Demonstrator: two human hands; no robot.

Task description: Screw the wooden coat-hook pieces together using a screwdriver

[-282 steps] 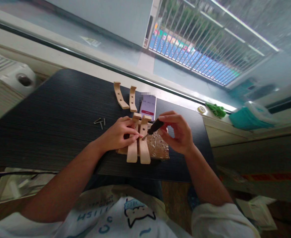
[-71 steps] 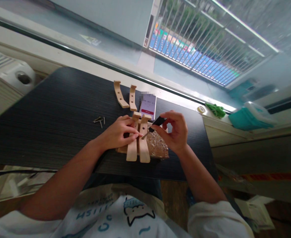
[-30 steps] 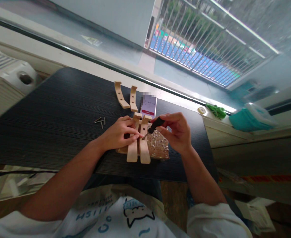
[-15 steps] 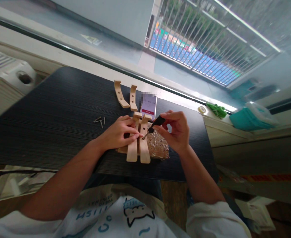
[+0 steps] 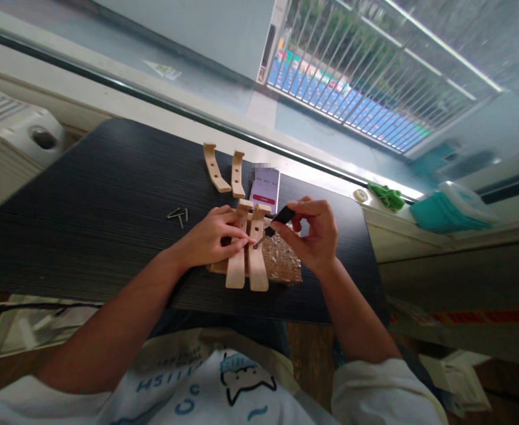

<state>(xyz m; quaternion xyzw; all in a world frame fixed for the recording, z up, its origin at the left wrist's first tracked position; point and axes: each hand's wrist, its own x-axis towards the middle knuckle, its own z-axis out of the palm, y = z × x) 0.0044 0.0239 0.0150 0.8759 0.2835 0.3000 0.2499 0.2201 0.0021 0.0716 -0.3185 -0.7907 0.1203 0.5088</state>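
Our right grip [image 5: 312,236] pinches a black screwdriver [image 5: 281,216], its tip at one wooden hook [image 5: 258,265]. Our left grip [image 5: 210,239] lies open, pressing the neighbouring hook [image 5: 235,268]. Both hooks rest on a wrapped board [image 5: 283,265] near the counter's [image 5: 86,224] front edge.

We see two pale wooden slats [image 5: 258,268] lying side by side, curled ends pointing away from us, on a bubble-wrapped board [image 5: 283,262] near the desk's [image 5: 109,224] front edge — a small black-handled screwdriver [image 5: 281,217] slants down, its tip at the right slat's hole.
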